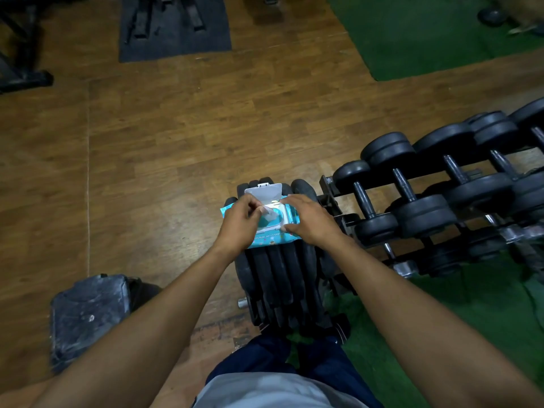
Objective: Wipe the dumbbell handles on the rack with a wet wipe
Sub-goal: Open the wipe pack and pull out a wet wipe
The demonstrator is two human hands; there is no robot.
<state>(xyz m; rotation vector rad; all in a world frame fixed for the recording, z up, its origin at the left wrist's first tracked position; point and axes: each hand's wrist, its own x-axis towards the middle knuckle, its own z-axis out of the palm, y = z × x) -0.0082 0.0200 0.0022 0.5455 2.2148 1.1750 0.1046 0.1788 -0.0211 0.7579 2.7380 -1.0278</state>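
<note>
A blue wet-wipe pack [290, 214] lies on a stack of black weight plates [279, 275], its white flip lid [263, 192] standing open. My left hand [240, 223] pinches the white wipe [268, 212] poking out of the opening. My right hand [312, 220] grips the pack's right side, thumb on the near edge. To the right stands the dumbbell rack [332, 198] with several black dumbbells; their metal handles [404, 184] show between the heads.
Wooden floor spreads to the left and ahead. A dusty black weight [88, 313] lies on the floor at lower left. Green turf [441, 33] covers the far right and the ground under the rack. A dark mat [173, 25] with equipment sits at the top.
</note>
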